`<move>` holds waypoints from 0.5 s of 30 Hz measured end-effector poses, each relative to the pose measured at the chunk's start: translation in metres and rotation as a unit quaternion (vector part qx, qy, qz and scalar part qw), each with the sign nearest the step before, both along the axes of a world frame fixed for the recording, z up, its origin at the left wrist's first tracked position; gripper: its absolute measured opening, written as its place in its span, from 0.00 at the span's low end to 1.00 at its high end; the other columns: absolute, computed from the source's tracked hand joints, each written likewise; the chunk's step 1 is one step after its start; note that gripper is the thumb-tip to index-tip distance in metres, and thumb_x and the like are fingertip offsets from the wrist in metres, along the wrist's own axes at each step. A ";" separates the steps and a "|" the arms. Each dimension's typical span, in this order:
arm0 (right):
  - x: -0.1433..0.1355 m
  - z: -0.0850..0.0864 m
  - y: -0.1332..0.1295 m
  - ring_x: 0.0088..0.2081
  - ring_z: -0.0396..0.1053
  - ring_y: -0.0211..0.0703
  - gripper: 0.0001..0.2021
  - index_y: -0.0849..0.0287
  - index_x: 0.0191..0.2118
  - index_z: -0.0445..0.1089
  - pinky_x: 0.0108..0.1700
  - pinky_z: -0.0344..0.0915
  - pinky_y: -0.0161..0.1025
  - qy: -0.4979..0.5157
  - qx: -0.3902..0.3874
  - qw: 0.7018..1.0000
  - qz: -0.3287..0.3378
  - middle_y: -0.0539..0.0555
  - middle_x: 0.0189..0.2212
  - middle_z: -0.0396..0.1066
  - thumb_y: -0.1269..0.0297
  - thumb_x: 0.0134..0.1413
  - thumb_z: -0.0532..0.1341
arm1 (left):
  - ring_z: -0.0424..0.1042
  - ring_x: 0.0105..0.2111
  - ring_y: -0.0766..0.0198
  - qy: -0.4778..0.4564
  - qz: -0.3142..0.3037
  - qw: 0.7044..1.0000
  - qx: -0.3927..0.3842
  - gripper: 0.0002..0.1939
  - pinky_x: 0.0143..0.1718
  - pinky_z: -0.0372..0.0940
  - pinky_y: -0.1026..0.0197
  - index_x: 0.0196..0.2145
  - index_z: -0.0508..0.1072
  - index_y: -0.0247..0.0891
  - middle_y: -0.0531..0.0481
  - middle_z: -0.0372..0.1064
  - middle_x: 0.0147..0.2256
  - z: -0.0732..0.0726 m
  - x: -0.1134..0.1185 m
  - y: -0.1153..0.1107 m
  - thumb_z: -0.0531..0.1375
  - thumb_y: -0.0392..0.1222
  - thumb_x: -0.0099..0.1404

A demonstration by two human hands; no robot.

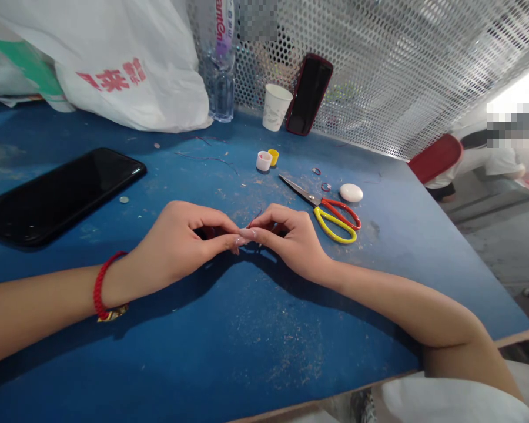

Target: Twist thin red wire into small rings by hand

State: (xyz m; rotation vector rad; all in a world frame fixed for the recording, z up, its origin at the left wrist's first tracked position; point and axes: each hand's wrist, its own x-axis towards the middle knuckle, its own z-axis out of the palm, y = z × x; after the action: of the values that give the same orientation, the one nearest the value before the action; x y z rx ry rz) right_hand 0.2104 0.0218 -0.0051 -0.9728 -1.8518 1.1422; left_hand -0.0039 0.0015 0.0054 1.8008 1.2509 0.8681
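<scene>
At table centre, left hand [180,241] and right hand [286,235] meet fingertip to fingertip, both pinched shut on a thin dark thread [254,216]; scissors [330,214] lie untouched at two o'clock, so no cut looks made

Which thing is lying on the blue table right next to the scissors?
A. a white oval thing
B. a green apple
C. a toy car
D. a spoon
A, because a small white oval thing lies on the blue table just beyond the red and yellow handles of the scissors; no apple, spoon or toy car is anywhere on it.
</scene>
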 end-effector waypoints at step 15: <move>-0.001 0.000 0.003 0.27 0.66 0.33 0.23 0.60 0.32 0.73 0.32 0.62 0.34 0.072 -0.112 0.990 0.047 0.46 0.26 0.71 0.43 0.56 0.74 | 0.77 0.25 0.61 0.017 -0.029 0.999 0.004 0.11 0.26 0.65 0.62 0.26 0.85 0.46 0.53 0.83 0.26 -0.008 -0.003 0.004 0.67 0.50 0.62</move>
State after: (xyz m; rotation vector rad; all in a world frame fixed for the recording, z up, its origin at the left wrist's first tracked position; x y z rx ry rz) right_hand 0.2094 0.0246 -0.0047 -0.9056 -1.6960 1.4629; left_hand -0.0071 0.0050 -0.0027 1.8563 1.2109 0.8149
